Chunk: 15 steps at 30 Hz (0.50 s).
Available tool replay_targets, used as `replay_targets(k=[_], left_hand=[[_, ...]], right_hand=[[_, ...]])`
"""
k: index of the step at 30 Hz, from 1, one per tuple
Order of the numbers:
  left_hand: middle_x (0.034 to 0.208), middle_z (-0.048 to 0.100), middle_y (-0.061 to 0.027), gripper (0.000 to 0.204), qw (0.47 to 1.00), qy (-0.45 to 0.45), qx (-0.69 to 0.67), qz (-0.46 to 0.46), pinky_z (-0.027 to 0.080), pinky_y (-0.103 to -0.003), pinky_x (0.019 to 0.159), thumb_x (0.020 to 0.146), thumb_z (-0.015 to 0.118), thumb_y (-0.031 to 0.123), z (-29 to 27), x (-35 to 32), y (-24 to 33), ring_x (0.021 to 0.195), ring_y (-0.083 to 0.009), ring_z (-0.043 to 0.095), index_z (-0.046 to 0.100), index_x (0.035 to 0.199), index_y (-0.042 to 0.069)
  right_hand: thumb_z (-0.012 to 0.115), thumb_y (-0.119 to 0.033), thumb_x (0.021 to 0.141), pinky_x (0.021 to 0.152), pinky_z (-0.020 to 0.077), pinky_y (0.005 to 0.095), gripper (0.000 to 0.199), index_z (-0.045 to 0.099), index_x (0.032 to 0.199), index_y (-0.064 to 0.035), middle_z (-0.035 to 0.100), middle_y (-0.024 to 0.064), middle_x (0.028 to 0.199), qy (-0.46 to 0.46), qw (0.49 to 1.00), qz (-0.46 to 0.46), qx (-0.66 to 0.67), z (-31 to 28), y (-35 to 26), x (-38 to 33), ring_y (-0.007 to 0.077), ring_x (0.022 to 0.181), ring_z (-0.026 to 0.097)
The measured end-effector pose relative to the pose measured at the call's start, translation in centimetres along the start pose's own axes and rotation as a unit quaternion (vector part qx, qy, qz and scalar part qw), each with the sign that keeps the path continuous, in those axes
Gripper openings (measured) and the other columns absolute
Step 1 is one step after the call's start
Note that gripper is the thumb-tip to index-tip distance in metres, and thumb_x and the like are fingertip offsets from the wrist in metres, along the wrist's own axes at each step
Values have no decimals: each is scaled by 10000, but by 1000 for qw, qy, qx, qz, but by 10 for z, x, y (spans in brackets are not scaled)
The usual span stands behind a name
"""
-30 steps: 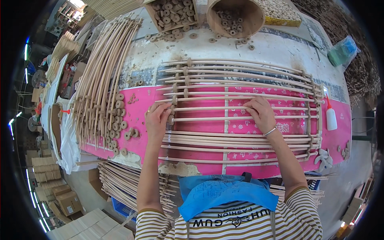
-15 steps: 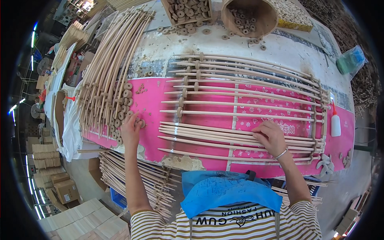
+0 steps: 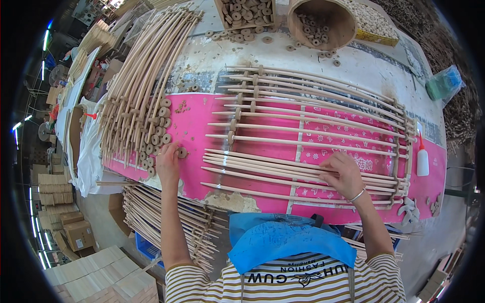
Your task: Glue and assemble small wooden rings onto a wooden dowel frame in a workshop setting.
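Observation:
My left hand [image 3: 168, 160] is at the left part of the pink sheet [image 3: 194, 174], fingers curled together with a round wooden disc with a hole [image 3: 182, 152] at their tips. Beside it, several more such discs [image 3: 164, 112] line the foot of a slanting stack of rods. Over the nearer pointed wooden rods [image 3: 257, 162], my right hand [image 3: 343, 174] has thumb and fingers pinched on a rod; the exact contact is partly hidden by the fingers. Farther back, rods [image 3: 313, 118] lie side by side with discs threaded near their left ends and a crosspiece at the right.
A stack of rods with discs [image 3: 144, 81] fills the table's left side. At the back are a wooden box of discs [image 3: 247, 22] and a tipped round tub [image 3: 298, 38]. A white glue bottle with a red tip [image 3: 423, 161] stands at right. More rods [image 3: 166, 217] lie below the table edge.
My left hand has moved slightly to the right, and its fingers have drawn closer together at the disc. The right hand stays on the near rods. The whole view has shifted a little.

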<state>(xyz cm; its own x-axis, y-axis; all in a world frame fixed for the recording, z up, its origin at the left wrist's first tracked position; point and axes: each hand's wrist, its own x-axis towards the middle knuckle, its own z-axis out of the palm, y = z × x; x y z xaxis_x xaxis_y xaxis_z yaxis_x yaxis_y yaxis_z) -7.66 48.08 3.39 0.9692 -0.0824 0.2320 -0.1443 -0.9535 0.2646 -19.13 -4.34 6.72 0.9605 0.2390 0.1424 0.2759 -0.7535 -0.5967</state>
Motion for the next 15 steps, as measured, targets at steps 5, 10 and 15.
replay_targets(k=[5,10,15], left_hand=[[1121,739,-89,273,998,64,15,4,546,-440,848,1003,629,97,3,-6,20,983,-344,697,721,1259,105],[1070,745,-110,236,992,110,-36,-52,554,-430,849,1012,635,118,-7,-10,48,988,-311,706,726,1226,78],[1041,728,-109,250,986,142,-65,-59,552,-383,799,1002,646,81,-18,-11,70,930,-286,702,720,1240,55]], right_hand=[[820,-156,813,791,467,432,188,689,915,-68,632,82,893,9,1000,-4,-21,8,3,-6,300,903,615],[807,-128,817,776,480,434,160,681,896,-68,622,85,878,18,999,-8,-30,6,-4,-7,301,891,620],[780,-55,856,692,548,379,136,673,929,-13,644,109,881,49,996,37,63,5,-11,-10,289,800,670]])
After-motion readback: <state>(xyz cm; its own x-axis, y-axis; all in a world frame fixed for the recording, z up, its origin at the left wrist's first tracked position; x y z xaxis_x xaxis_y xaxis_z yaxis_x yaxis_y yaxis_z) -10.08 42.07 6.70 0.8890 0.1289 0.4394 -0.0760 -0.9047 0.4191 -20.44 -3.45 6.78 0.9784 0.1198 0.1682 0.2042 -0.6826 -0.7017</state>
